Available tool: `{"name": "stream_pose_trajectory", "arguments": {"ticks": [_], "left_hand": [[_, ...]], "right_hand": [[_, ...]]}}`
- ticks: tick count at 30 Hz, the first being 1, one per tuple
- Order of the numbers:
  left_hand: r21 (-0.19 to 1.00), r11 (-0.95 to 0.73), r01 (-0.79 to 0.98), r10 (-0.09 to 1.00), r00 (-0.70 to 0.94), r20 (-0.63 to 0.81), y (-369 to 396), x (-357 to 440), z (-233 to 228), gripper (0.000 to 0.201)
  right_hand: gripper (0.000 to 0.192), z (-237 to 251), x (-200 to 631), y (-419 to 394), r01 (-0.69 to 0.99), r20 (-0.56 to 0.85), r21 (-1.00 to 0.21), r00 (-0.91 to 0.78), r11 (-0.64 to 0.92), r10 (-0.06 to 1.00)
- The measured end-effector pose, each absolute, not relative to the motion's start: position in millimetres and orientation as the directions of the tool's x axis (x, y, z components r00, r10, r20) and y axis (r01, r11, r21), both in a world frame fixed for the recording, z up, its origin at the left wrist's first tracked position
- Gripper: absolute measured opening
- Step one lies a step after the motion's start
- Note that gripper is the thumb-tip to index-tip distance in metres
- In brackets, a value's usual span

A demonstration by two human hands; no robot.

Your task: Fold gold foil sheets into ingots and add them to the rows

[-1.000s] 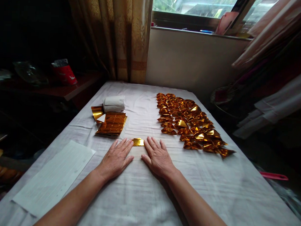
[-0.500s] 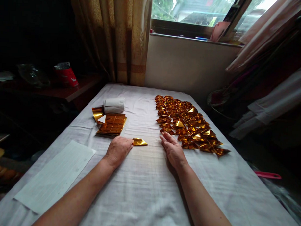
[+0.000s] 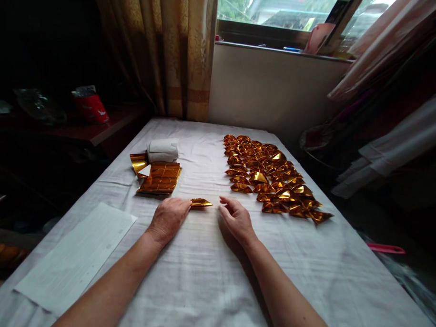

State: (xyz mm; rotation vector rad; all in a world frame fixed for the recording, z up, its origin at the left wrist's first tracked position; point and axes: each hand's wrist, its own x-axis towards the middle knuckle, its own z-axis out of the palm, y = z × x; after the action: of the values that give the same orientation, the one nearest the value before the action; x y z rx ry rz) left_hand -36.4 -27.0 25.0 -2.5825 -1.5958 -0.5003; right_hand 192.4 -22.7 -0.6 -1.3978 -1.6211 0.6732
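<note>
My left hand (image 3: 170,218) grips one end of a folded gold foil paper piece (image 3: 201,203), whose pointed tip sticks out to the right. Just beyond that tip, my right hand (image 3: 236,218) is held over the cloth with thumb and fingers apart and nothing in it. Many folded gold foil pieces (image 3: 271,170) lie in rows on the right side of the table. Behind my left hand is a stack of flat gold foil sheets (image 3: 161,177), with a curled sheet and a small white triangle at its left edge.
A white cloth covers the table (image 3: 199,277). A white roll (image 3: 162,150) stands behind the stack, and a printed paper sheet (image 3: 79,254) lies at front left. A red container (image 3: 90,106) sits on a dark side table. A curtain (image 3: 172,52) hangs at the back.
My right hand has moved left, away from the rows of folded pieces and closer to the one in my left hand. That piece has tilted slightly. The camera view has shifted a little.
</note>
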Motion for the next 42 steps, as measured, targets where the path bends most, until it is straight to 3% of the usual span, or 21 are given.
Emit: {"name": "stream_pose_trajectory", "arguments": {"ticks": [7, 15, 24, 30, 42], "left_hand": [[0.099, -0.471, 0.877, 0.850, 0.420, 0.319, -27, -36, 25, 0.021], [0.102, -0.462, 0.881, 0.853, 0.410, 0.324, -26, -37, 23, 0.021], [0.118, -0.416, 0.902, 0.867, 0.354, 0.351, -26, -37, 18, 0.024], [0.083, -0.345, 0.935, 0.887, 0.296, 0.354, -29, -37, 22, 0.018], [0.140, -0.305, 0.942, 0.911, 0.246, 0.330, -30, -40, 19, 0.018]], "right_hand": [[0.035, 19, 169, -23, 0.712, 0.199, -0.665, -0.124, 0.227, 0.972], [0.022, 30, 152, -24, 0.862, 0.168, -0.465, -0.140, 0.204, 0.976], [0.024, 26, 149, -26, 0.850, 0.147, -0.500, -0.105, 0.165, 0.984], [0.027, 20, 154, -28, 0.814, 0.194, -0.536, -0.141, 0.225, 0.971], [0.026, 8, 156, -27, 0.755, 0.288, -0.595, -0.120, 0.276, 0.950]]}}
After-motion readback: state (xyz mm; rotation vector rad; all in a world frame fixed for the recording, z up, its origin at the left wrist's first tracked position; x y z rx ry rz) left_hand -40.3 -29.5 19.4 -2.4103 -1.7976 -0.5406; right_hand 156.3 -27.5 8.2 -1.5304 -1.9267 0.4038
